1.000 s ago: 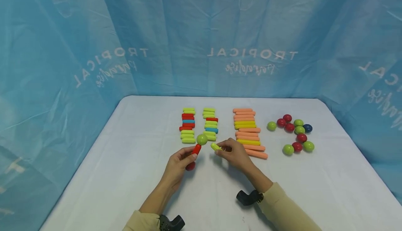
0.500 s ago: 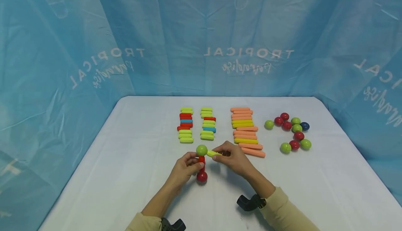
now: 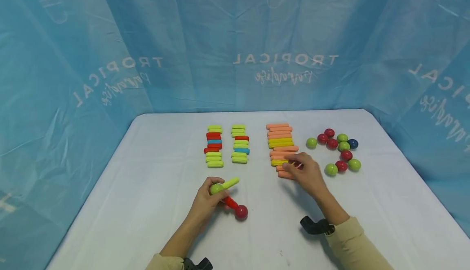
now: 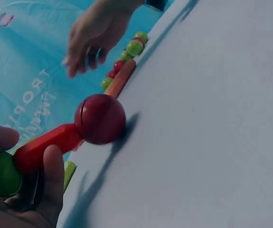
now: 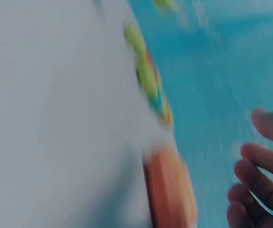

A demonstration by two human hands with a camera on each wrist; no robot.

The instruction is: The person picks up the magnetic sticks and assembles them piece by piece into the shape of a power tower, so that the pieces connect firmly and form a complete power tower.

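Observation:
My left hand (image 3: pixel 206 200) grips a joined toy piece by its green ball (image 3: pixel 216 189), thumb and fingers on either side. From that ball a short lime stick (image 3: pixel 231 183) points up and to the right. A red stick (image 3: pixel 230 202) runs down from it to a dark red ball (image 3: pixel 241 212), which hangs over the table in the left wrist view. My right hand (image 3: pixel 307 175), fingers loosely bent with nothing between them, hovers over the near end of a column of long orange sticks (image 3: pixel 283 149). It hides part of the nearest ones.
Two columns of short sticks in lime, red and blue, the left (image 3: pixel 214 146) and the right (image 3: pixel 240 143), lie ahead of my left hand. Yellow sticks (image 3: pixel 280 140) lie among the orange ones. Red, green and blue balls (image 3: pixel 341 166) sit at the right. A blue curtain (image 3: pixel 205 78) hangs behind the white table (image 3: pixel 154 172).
The lime stick now sits in the green ball, and my right hand has let go of it and moved right. My left hand has turned the piece, its red ball swinging to the lower right.

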